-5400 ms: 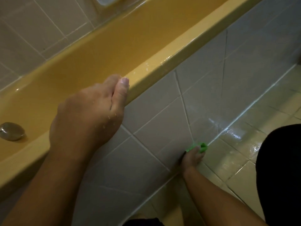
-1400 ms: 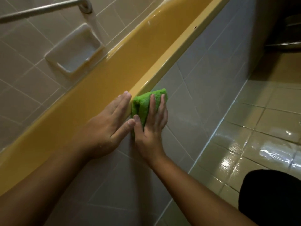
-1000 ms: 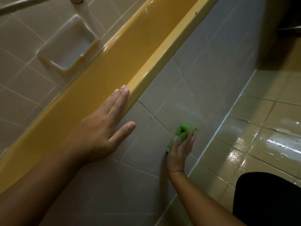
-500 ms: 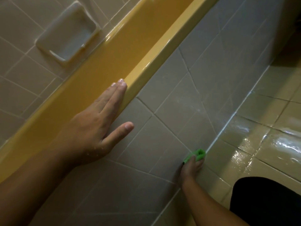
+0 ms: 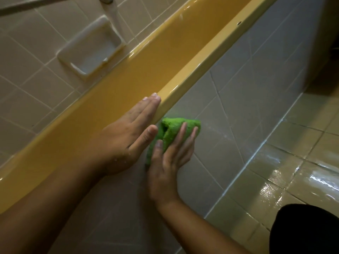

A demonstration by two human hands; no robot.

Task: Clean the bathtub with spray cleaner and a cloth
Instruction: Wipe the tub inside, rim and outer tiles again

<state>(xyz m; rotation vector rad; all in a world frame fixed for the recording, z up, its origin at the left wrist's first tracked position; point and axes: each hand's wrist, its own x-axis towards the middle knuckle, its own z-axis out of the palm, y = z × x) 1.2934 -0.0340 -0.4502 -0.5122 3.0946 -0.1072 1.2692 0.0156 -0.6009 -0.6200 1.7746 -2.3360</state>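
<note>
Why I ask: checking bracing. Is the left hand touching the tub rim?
Touching. Head view: the left hand lies flat, fingers straight on the tub rim.

Left hand (image 5: pixel 126 136) on bathtub rim (image 5: pixel 201 57); cloth (image 5: pixel 171 129) just beside it, under right hand (image 5: pixel 168 162), seemingly against side panel (image 5: pixel 256 88).

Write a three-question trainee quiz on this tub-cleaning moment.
1. True or false: the left hand holds the green cloth.
2. The cloth is pressed against: A the tub's inside; B the tiled front panel; C the floor.
3. Fill in: the left hand rests on the yellow tub's ____.
Key: 1 false, the right hand presses it; 2 B; 3 rim.
</note>
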